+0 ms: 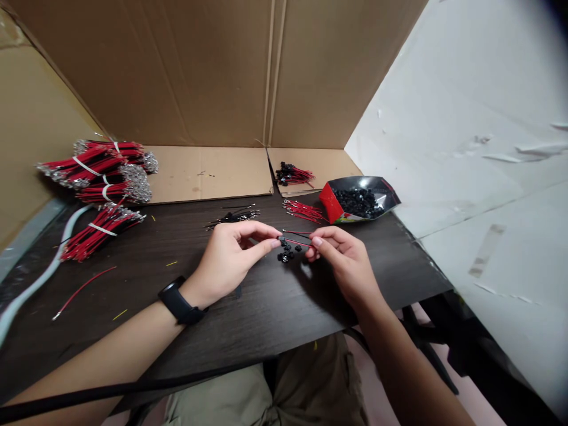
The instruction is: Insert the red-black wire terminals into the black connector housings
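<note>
My left hand [233, 254] pinches a small black connector housing [281, 238] between thumb and index finger. Facing it, my right hand [344, 257] has its thumb and fingers closed on a red wire [302, 242] that runs toward the housing; a black wire [298, 233] also extends from these fingers. Whether the red wire's tip sits inside the housing is too small to tell. Just below, several loose black housings [287, 255] lie on the table. Beyond my hands are loose black wires [235, 216] and loose red wires [303, 210].
An open red-and-black box [329, 202] of black housings stands at right. Wires with black housings [294, 175] lie on cardboard [204, 177] behind. Tied red-and-black wire bundles [102, 168] are stacked at left, near a single red wire [82, 290] and a pale cable [38, 287].
</note>
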A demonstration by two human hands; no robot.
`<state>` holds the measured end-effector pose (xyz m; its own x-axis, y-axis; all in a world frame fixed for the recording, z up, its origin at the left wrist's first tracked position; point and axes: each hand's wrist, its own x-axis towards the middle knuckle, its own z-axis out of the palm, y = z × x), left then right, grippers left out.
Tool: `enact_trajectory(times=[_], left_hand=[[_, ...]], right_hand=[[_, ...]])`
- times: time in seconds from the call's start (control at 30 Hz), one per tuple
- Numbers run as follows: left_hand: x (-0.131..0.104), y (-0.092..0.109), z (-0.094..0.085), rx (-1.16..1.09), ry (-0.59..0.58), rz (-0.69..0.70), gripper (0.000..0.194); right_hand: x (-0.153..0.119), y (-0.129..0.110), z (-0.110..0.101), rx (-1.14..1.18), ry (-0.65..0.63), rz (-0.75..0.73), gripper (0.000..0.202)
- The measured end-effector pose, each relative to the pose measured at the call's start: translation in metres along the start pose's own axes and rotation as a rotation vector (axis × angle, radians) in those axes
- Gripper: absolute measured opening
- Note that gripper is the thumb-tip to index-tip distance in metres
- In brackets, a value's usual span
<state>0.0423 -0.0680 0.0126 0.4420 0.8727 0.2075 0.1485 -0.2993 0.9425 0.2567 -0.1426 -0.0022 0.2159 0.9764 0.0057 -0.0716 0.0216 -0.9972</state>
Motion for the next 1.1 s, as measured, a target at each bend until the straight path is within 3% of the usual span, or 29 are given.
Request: enact_trajectory(times=[1.1], left_hand=[[-0.0034, 0.0057, 0.0013, -0.011, 0.002, 0.018, 0.015]], right_hand=[[0.0015, 0.0027, -0.0021, 0.038, -0.017, 0.016, 0.016]])
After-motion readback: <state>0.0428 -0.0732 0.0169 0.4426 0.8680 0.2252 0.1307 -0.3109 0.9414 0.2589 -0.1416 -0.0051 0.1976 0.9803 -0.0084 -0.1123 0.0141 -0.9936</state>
